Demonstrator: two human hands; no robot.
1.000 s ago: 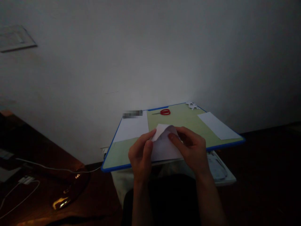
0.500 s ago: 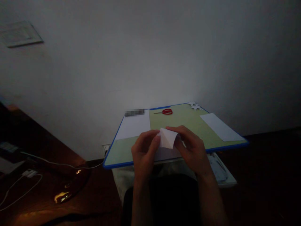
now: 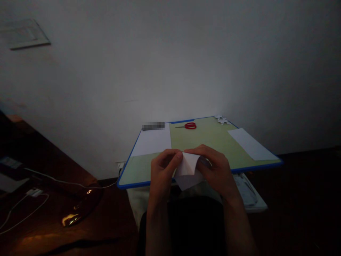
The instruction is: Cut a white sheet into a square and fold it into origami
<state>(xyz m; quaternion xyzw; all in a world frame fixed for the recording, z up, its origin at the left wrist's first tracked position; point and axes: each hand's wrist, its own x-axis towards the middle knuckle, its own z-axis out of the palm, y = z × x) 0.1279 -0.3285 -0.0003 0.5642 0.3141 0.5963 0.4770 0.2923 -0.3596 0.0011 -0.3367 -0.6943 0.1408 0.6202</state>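
Observation:
Between my two hands is a white sheet of paper, partly folded, with a crease down its upper flap and a lower part hanging past the table's front edge. My left hand pinches its left side, thumb on top near the fold. On the right side, my right hand grips the paper, with the forefinger along the top edge and the thumb behind the flap. Beyond the hands, red-handled scissors lie on the green tabletop, blades pointing left.
White paper lies at the table's left, under a blurred-out dark strip. Another white sheet is on the right, with folded paper pieces behind it. An open drawer juts out below. A cable runs at the left.
Both hands have tipped the paper and brought it slightly lower. Its upper flap now leans toward me, and more of the lower part shows beneath. The scissors and other sheets stay put.

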